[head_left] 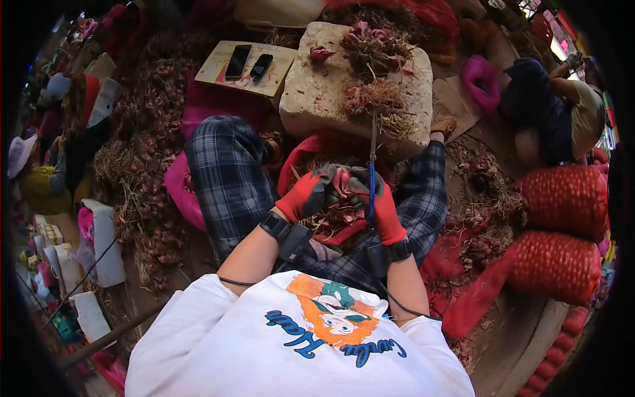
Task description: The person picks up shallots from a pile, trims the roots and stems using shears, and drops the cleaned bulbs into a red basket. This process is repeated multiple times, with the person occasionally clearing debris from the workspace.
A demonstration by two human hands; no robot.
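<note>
My left hand [312,190], in a red glove with grey fingers, is closed around reddish-pink shallots [342,180] between my knees. My right hand [380,202] wears a matching glove and meets the left one at the shallots. In its grip is a blue-handled tool [372,178] with a narrow metal blade, its tip directed away from me toward the pale block. Beneath both hands lie loose shallots and skins [334,218], in and around a red mesh bag [307,151].
Dry roots and shallots top a pale block [311,92]. Beside it, a board [215,74] carries two phones [238,61]. Shallot bunches [149,165] cover the ground at left. Full red mesh sacks [562,198] stand at right, near another seated person [562,109].
</note>
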